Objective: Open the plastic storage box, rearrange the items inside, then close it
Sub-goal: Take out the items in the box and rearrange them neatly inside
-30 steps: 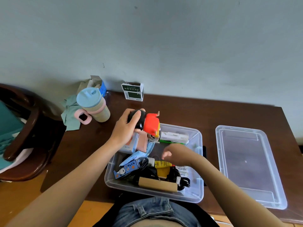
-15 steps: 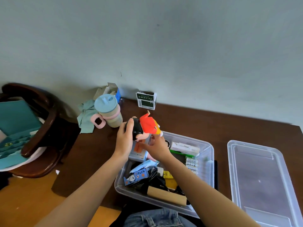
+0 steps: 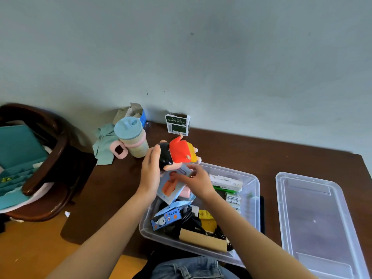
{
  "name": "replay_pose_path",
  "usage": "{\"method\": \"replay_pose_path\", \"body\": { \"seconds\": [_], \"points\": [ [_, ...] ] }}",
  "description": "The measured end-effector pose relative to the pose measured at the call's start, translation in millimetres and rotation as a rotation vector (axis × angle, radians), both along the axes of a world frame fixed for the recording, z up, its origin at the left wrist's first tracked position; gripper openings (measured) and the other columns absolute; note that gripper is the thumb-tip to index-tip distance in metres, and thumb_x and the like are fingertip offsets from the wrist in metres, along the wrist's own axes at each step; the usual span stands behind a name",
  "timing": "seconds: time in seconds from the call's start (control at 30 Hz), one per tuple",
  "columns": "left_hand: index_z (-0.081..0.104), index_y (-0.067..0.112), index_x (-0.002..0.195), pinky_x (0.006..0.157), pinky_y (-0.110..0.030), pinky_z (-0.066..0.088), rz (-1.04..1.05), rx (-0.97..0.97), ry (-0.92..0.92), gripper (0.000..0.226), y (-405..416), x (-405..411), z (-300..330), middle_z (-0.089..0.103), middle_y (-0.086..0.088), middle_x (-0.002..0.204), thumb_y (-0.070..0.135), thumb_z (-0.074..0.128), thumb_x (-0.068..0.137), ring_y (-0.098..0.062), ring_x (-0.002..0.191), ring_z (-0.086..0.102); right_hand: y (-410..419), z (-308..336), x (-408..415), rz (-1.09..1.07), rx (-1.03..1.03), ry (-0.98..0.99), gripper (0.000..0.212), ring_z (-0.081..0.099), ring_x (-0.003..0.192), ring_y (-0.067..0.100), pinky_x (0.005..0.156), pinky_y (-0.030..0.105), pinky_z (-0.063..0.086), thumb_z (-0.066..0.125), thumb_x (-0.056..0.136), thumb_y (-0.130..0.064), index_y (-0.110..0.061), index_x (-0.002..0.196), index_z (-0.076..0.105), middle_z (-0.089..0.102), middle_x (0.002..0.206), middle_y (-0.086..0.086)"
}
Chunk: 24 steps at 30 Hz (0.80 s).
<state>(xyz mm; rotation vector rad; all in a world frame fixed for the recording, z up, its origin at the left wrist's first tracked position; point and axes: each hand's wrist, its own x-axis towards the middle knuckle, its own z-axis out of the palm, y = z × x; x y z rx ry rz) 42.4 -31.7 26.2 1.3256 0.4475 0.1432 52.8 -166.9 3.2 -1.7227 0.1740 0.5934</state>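
**A:** What's at nine o'clock?

**B:** A dark, glossy wooden chair (image 3: 43, 158) with a curved arm, and a teal fabric organiser (image 3: 18, 158) resting on it. Past it, on the brown desk (image 3: 251, 154), a crumpled pale green cloth (image 3: 104, 146) lies beside a matte cup (image 3: 131, 137) with a round blue lid and a pink loop handle. At twelve o'clock a small green and white carton (image 3: 177, 124) stands against the wall.

**A:** And the hands?

**B:** The left hand (image 3: 150, 170) is curled round the black head of a smooth plastic figurine (image 3: 177, 153), red-topped with yellow below, held above the far left corner of the box. The right hand (image 3: 196, 181) is just under it, its fingers bent on the top edge of a flat pale card pack with an orange print (image 3: 171, 187); the pack is tilted up out of the box, and the fingertips are blurred.

**A:** Where's the box?

**B:** The clear plastic storage box (image 3: 255, 190) sits open at six o'clock, its near rim at the desk's front edge. Inside, left to right: a blue printed packet (image 3: 166, 218), tangled black cables (image 3: 188, 218), a brown cardboard tube (image 3: 203, 239) along the near wall, a yellow pack (image 3: 207, 220), white cartons (image 3: 226, 181) at the far side.

**A:** Any free room?

**B:** Bare desk shows beyond the box. At three o'clock the translucent lid (image 3: 318, 218), rectangular with rounded corners, lies flat, apart from the box.
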Motion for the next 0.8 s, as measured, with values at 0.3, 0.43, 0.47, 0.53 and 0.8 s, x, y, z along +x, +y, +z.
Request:
{"method": "replay_pose_path", "body": {
  "seconds": [0.3, 0.43, 0.47, 0.53, 0.8],
  "points": [
    [0.068, 0.022, 0.105, 0.076, -0.026, 0.055, -0.451, -0.072, 0.072, 0.036, 21, 10, 7, 0.072, 0.002, 0.102, 0.031, 0.033, 0.101, -0.010, 0.094, 0.068, -139, 19, -5, 0.092, -0.238, -0.091, 0.040, 0.065, 0.076, 0.001, 0.059, 0.012, 0.050, 0.083, 0.070, -0.021, -0.020, 0.099, 0.056, 0.063, 0.095, 0.001],
    [0.061, 0.025, 0.101, 0.068, -0.019, 0.050, -0.853, 0.512, 0.092, 0.036, 18, 11, 2, 0.067, -0.005, 0.101, 0.054, 0.051, 0.082, -0.021, 0.090, 0.066, -147, 12, -13, 0.201, -0.424, -0.157, 0.046, 0.062, 0.083, 0.003, 0.063, 0.014, 0.052, 0.083, 0.070, -0.028, -0.025, 0.100, 0.049, 0.060, 0.096, -0.007],
    [0.056, 0.033, 0.100, 0.063, -0.019, 0.050, -0.950, 0.646, 0.129, 0.037, 16, 11, 1, 0.067, 0.004, 0.096, 0.061, 0.050, 0.077, -0.017, 0.083, 0.068, -145, 9, -15, 0.219, -0.432, -0.166, 0.046, 0.063, 0.085, 0.003, 0.065, 0.016, 0.053, 0.082, 0.071, -0.029, -0.024, 0.103, 0.048, 0.061, 0.097, -0.008],
    [0.047, 0.044, 0.096, 0.054, -0.014, 0.043, -1.135, 0.898, 0.195, 0.029, 13, 10, -1, 0.064, 0.020, 0.081, 0.067, 0.046, 0.078, 0.003, 0.067, 0.064, -140, 5, -18, 0.238, -0.442, -0.187, 0.049, 0.063, 0.091, 0.005, 0.073, 0.023, 0.056, 0.080, 0.074, -0.029, -0.021, 0.110, 0.047, 0.062, 0.101, -0.008],
    [0.057, 0.032, 0.115, 0.077, -0.024, 0.043, -1.262, 1.222, 0.144, 0.034, -8, 15, 4, 0.045, 0.014, 0.117, 0.024, 0.056, 0.082, -0.008, 0.094, 0.051, -128, -6, -24, 0.212, -0.569, -0.325, 0.049, 0.055, 0.097, 0.010, 0.075, 0.020, 0.052, 0.077, 0.077, -0.023, -0.024, 0.117, 0.048, 0.058, 0.115, -0.003]
  ]
}}
